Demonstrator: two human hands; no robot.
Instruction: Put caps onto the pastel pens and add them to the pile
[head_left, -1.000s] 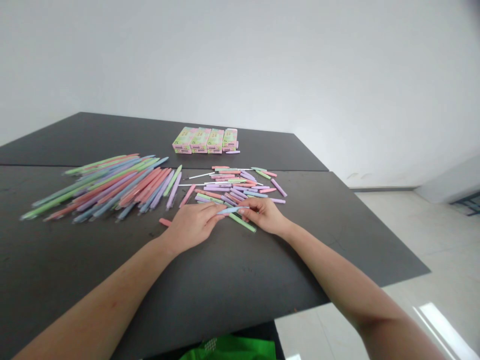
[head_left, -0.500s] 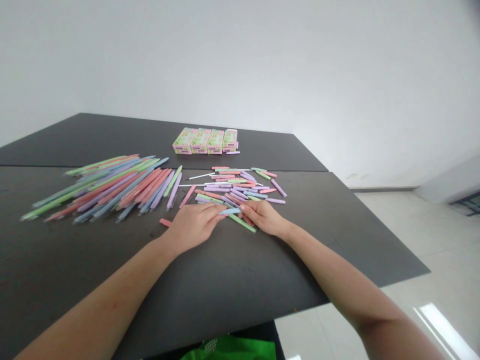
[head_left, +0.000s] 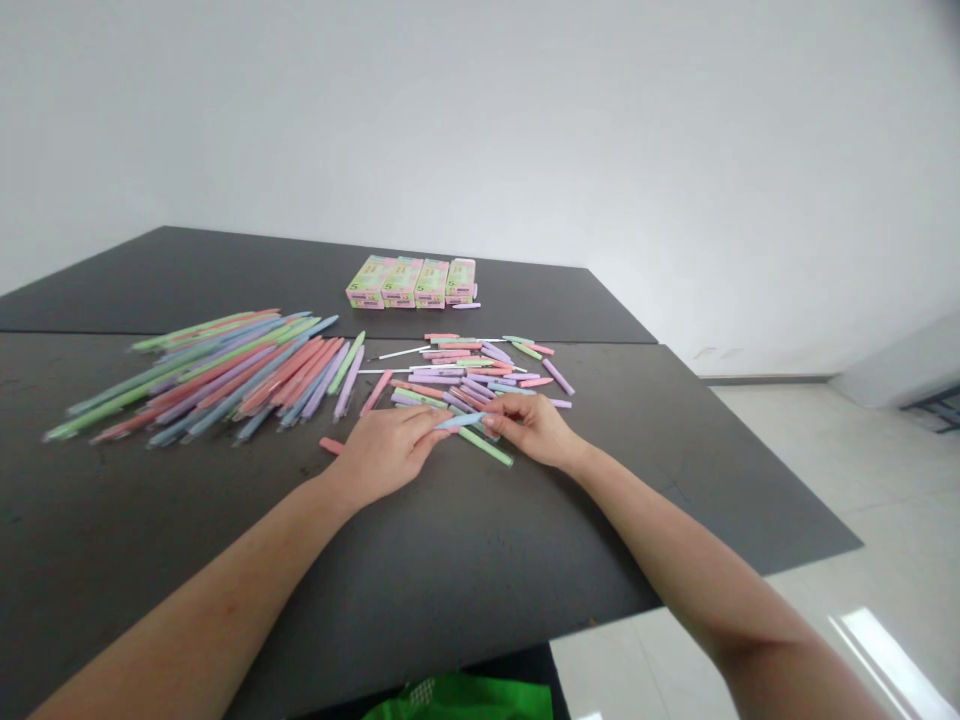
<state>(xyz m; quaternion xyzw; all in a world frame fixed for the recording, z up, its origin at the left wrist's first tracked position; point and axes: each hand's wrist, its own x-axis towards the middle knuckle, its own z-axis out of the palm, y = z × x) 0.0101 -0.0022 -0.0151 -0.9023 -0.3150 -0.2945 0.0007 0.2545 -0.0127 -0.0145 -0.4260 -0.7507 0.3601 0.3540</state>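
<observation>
A light blue pen (head_left: pixel 460 421) lies roughly level between my two hands, just above the near edge of the pile of pen parts. Its left end is pinched by my left hand (head_left: pixel 384 452), whose fingers hide that part. The thumb and fingers of my right hand (head_left: pixel 537 430) are closed on its right end. Under the hands lies a green pen part (head_left: pixel 487 447). Behind them spreads a loose pile of purple, pink, green and blue pen parts (head_left: pixel 472 380), with a few thin white refills (head_left: pixel 386 371) among them.
To the left lies a large heap of pastel pens (head_left: pixel 225 380) on the dark table (head_left: pixel 420 590). Several pink-and-green boxes (head_left: pixel 401 282) stand in a row at the back, with a purple pen part (head_left: pixel 466 305) in front. A red piece (head_left: pixel 331 445) lies beside my left wrist.
My right hand has tilted and its fingers have risen slightly around the pen's right end. The pen now slants up a little to the right. My left hand stays nearly still.
</observation>
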